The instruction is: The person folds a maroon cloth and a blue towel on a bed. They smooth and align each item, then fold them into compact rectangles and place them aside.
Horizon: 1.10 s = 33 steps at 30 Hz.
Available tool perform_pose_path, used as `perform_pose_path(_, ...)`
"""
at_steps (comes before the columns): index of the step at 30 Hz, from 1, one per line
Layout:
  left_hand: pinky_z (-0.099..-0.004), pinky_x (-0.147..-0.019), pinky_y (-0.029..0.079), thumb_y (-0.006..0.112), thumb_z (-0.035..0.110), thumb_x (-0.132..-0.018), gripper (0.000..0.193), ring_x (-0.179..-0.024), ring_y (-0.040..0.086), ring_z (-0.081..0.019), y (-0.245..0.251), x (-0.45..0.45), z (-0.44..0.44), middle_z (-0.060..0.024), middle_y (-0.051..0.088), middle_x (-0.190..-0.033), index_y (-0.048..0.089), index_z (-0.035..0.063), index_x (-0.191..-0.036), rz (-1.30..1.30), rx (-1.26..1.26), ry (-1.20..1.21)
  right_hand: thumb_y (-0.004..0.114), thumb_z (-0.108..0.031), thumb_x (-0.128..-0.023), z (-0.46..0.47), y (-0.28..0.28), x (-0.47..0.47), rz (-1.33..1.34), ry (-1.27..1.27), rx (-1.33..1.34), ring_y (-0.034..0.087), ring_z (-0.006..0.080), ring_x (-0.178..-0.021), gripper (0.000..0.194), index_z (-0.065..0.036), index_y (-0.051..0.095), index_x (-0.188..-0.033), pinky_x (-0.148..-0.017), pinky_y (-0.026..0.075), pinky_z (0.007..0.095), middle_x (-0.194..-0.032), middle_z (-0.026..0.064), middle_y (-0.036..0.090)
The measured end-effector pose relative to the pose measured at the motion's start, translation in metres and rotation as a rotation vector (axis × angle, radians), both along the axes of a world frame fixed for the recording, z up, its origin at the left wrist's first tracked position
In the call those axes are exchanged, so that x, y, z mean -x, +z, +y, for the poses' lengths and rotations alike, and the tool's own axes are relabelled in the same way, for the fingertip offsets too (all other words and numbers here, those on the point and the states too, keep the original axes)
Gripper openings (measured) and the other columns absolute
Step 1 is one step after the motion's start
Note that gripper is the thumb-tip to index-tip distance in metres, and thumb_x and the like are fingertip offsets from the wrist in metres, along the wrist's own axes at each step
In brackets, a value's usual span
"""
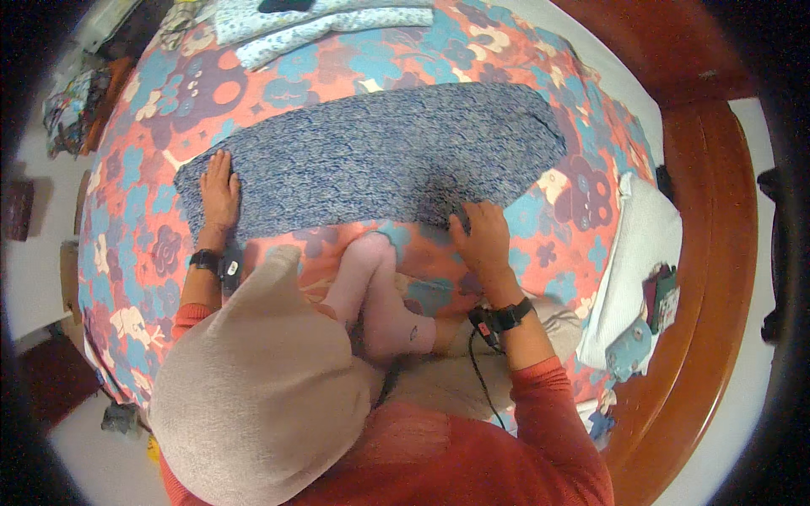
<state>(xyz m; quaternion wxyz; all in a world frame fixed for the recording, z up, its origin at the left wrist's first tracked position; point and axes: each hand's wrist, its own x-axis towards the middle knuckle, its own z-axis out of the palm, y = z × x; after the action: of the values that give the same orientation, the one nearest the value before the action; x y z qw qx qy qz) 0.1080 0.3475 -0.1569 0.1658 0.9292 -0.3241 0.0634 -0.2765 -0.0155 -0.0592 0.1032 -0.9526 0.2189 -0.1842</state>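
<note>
A long, flat piece of mottled blue-grey fabric (373, 152), apparently a folded garment, lies across the patterned bedspread (285, 95). My left hand (219, 193) rests flat on its left end, fingers pointing away from me. At the cloth's near edge, right of the middle, is my right hand (484, 234), with thumb and fingers apart and the fingertips at the fabric. Whether they pinch any of it cannot be told. Both wrists wear black straps with small devices, and a cable hangs from the right one.
My pink-socked feet (386, 291) are crossed just before the cloth. Folded patterned fabric (335, 28) lies at the far edge. A white cloth (626, 253) lies at the right, beside the brown wooden bed frame (702, 284). A beige cloth (272, 373) covers my left knee.
</note>
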Motion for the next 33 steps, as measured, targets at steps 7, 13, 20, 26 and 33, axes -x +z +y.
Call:
perform_pose_path(7, -0.0498, -0.094, 0.044, 0.063, 0.009, -0.083, 0.025, -0.106, 0.059, -0.0397, 0.041, -0.003, -0.072, -0.0187, 0.066, -0.107, 0.066, 0.0015, -0.107, -0.085, 0.334, -0.067, 0.062, -0.018, -0.089, -0.043, -0.002, -0.050, 0.009, 0.037, -0.207, 0.065, 0.0416, -0.079, 0.017, -0.002, 0.067, -0.084, -0.070, 0.052, 0.0514, -0.087, 0.0198, 0.067)
perform_pose_path(13, -0.0475, -0.100, 0.043, 0.065, 0.011, -0.087, 0.023, -0.112, 0.058, -0.0374, 0.049, -0.002, -0.172, -0.0160, 0.065, -0.114, 0.066, 0.0051, -0.109, -0.084, 0.357, -0.337, 0.065, -0.009, -0.086, -0.119, 0.000, -0.157, -0.004, 0.211, -0.186, 0.064, 0.0420, -0.090, 0.015, -0.002, 0.070, -0.098, -0.081, 0.051, 0.0495, -0.091, 0.0212, 0.066)
perform_pose_path(20, -0.0494, -0.104, 0.040, 0.070, 0.009, -0.084, 0.027, -0.123, 0.053, -0.0356, 0.041, -0.003, -0.212, -0.0126, 0.064, -0.116, 0.066, 0.0072, -0.110, -0.019, 0.306, -0.421, 0.069, -0.007, -0.084, -0.146, -0.035, -0.228, 0.156, 0.121, -0.070, 0.063, 0.0379, -0.097, 0.026, -0.010, 0.070, -0.110, -0.085, 0.051, 0.0469, -0.101, 0.0178, 0.062)
perform_pose_path(26, -0.0478, -0.102, 0.042, 0.072, 0.007, -0.081, 0.024, -0.121, 0.054, -0.0344, 0.034, -0.008, -0.215, -0.0108, 0.064, -0.116, 0.066, 0.0070, -0.105, -0.098, 0.360, -0.462, 0.067, -0.008, -0.084, -0.155, -0.050, -0.237, 0.136, 0.135, -0.055, 0.063, 0.0396, -0.090, 0.016, -0.011, 0.071, -0.099, -0.078, 0.053, 0.0486, -0.097, 0.0181, 0.061)
perform_pose_path(33, -0.0468, -0.097, 0.044, 0.068, 0.011, -0.085, 0.014, -0.111, 0.058, -0.0357, 0.037, -0.008, -0.219, -0.0112, 0.064, -0.110, 0.066, 0.0058, -0.098, -0.032, 0.426, -0.391, 0.069, -0.012, -0.084, -0.166, -0.045, -0.242, -0.069, 0.162, -0.144, 0.063, 0.0393, -0.084, 0.007, -0.009, 0.072, -0.089, -0.075, 0.051, 0.0484, -0.091, 0.0175, 0.062)
